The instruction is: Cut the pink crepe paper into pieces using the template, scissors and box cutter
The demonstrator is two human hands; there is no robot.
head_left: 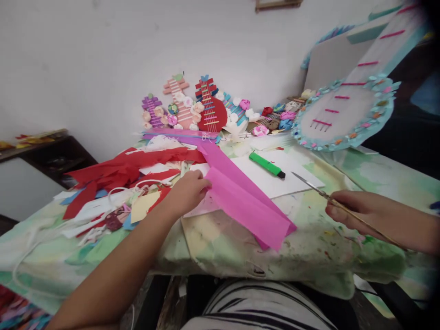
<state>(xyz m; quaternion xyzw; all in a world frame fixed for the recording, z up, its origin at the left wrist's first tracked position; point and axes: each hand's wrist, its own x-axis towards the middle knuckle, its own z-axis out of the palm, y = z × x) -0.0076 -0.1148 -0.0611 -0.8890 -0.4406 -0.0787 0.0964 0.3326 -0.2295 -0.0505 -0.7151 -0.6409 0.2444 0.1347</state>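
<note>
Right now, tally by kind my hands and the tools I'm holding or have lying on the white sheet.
Hands: 2, the left hand holding pink paper and the right hand
Pointed metal tool: 1, in the right hand
Green cutter: 1, on the white sheet
Total: 4

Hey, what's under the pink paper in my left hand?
White paper shows on both sides of the pink paper, with stained tablecloth past its near end. Whatever lies directly beneath is covered.
</note>
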